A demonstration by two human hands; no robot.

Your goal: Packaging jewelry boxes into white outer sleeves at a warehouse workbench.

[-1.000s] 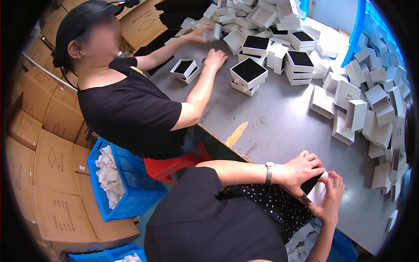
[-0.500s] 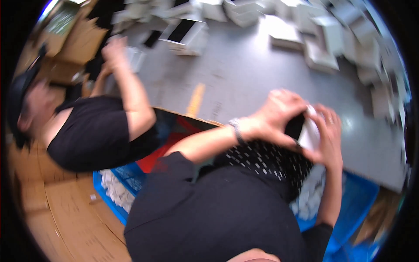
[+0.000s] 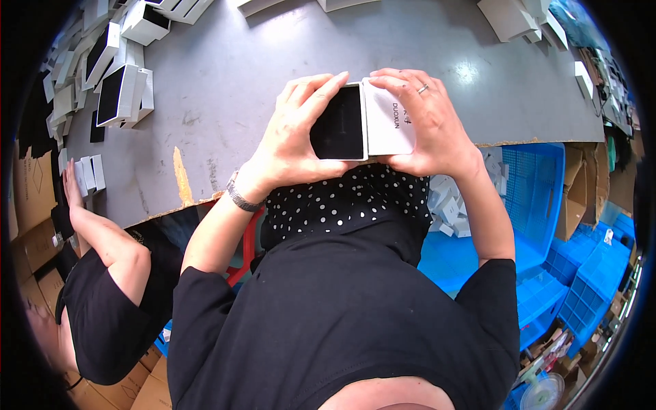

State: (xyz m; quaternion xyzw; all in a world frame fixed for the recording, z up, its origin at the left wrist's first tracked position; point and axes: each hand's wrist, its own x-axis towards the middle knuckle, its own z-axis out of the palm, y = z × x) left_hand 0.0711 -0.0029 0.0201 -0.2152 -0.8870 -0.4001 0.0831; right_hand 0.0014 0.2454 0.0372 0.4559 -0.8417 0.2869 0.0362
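Left hand (image 3: 292,137) is curled around a black-lined square tray (image 3: 339,128); smooth white lid (image 3: 384,130) is clasped by right hand (image 3: 439,130).

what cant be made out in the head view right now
- Head view: the left edge of the black-lined box, covered by the left hand; its underside faces away.
- Head view: the right side of the white printed piece, behind the right hand.
- Head view: some small white pieces, behind the right forearm.
- Head view: a white box, cut off by the upper edge.
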